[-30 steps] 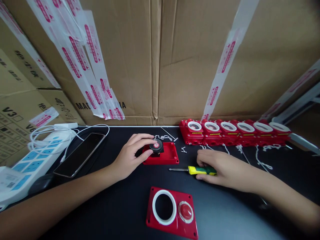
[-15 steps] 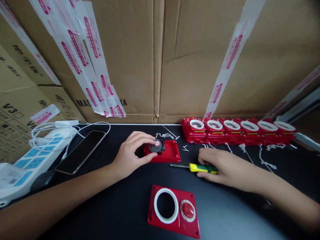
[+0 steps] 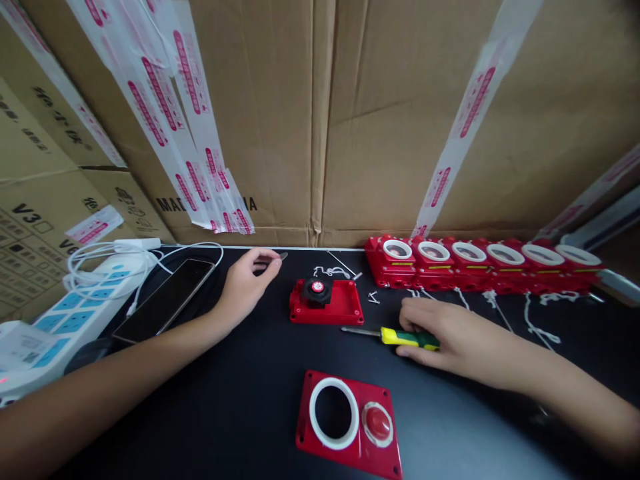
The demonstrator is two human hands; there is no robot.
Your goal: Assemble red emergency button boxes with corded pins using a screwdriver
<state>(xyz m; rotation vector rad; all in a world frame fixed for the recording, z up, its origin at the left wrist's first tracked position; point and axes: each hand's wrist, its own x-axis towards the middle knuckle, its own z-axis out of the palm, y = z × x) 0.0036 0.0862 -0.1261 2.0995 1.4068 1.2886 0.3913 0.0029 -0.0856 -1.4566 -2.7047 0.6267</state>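
Your left hand (image 3: 250,283) pinches a thin grey piece (image 3: 284,256); your right hand (image 3: 440,340) curls around a yellow-green screwdriver (image 3: 409,338). Between them, the red housing (image 3: 347,301) lies open on the bench (image 3: 240,400), its black insert (image 3: 319,293) red-and-white centred.

The left hand (image 3: 247,283), whose fingers a second ago reached around the black part (image 3: 320,294) in the red box (image 3: 346,301), has drawn away with a thin disc (image 3: 284,256) at its fingertips, leaving the black part clear of them, to their right.
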